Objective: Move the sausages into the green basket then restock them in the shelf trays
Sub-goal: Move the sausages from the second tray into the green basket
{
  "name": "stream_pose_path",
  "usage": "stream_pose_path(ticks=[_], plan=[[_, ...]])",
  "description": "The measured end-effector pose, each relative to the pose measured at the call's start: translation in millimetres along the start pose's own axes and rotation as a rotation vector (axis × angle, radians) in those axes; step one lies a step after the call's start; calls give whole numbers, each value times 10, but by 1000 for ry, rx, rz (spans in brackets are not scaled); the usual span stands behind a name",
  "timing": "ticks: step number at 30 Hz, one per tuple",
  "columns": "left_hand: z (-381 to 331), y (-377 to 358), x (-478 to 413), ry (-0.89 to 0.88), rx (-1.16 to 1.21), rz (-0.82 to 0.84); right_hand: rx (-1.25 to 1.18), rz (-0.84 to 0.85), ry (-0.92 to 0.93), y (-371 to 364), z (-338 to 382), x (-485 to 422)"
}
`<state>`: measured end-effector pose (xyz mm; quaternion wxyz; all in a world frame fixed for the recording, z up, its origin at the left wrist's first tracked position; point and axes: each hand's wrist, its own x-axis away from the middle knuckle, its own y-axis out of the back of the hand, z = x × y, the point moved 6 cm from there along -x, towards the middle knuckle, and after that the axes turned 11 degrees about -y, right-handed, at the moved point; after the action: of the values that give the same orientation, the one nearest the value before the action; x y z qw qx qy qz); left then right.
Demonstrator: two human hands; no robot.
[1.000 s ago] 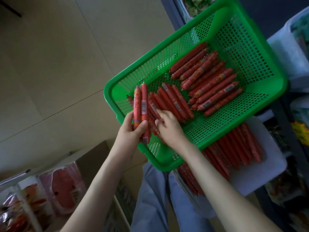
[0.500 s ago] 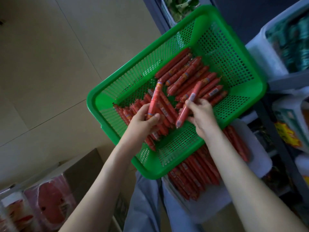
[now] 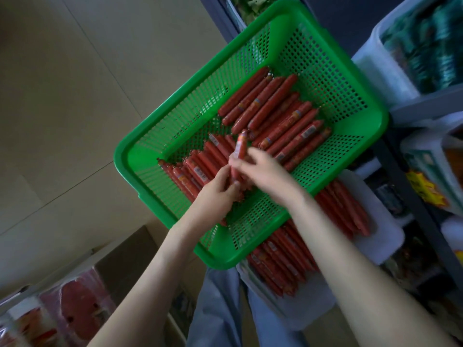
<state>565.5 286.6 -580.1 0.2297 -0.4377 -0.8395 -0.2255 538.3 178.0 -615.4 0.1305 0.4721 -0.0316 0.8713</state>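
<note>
Head view: both hands gather sausages over the green basket (image 3: pixel 125 156).

The left hand (image 3: pixel 216 190) and right hand (image 3: pixel 263 171) meet mid-basket, fingers pinched on one raised sausage (image 3: pixel 240 149), above loose ones at the near left and a neater row (image 3: pixel 280 116) farther right. More sausages lie in the white shelf tray (image 3: pixel 383 236) under the basket's near right edge. Best to align the ends into a tight parallel bundle before carrying it to the tray.

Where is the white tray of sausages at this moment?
In the head view, the white tray sits lower right, partly under the green basket, beside the shelf.
</note>
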Motion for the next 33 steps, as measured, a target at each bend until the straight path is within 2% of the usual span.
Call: stream_pose_path(ticks=[2, 4, 5, 7, 8, 10, 13, 16, 18, 20, 21, 24, 26, 28, 33], plan=[[8, 39, 82, -54, -425, 55, 127, -95, 16, -141, -101, -8], [-10, 247, 181, -131, -608, -153, 190, -181, 43, -239, -135, -3], [-12, 371, 244, -151, -658, -287, 236, -170, 69, -324, -145, -7], [89, 506, 310, -180, -809, -403, 394, -33, 96, -582, -190, 13], [177, 500, 306, -206, -902, -370, 461, 16, 94, -688, -223, 42], [397, 369, 264, -276, -1093, -199, 549, 12, 122, -752, -274, 93], [688, 160, 175, -286, -1242, 10, 647, -201, 267, -519, -236, 305], [717, 79, 73, -176, -1193, 8, 551, -552, 486, -48, -217, 731], [642, -9, 57, -132, -1164, -20, 544, -819, 541, 274, -334, 1057], [515, -145, 74, -141, -1112, -41, 574, -998, 431, 578, -564, 1251], [446, -243, 92, -169, -1075, -56, 597, -1029, 320, 719, -726, 1268], [118, -673, 231, -398, -976, -120, 666, -927, -102, 1078, -1361, 1112], [-1, -1044, 359, -586, -978, -83, 671, -826, -250, 1221, -1677, 997], [31, -1344, 437, -685, -1070, -6, 646, -772, -305, 1320, -1842, 908], [245, -1505, 358, -603, -1379, -1, 705, -779, -287, 1592, -1842, 762]])
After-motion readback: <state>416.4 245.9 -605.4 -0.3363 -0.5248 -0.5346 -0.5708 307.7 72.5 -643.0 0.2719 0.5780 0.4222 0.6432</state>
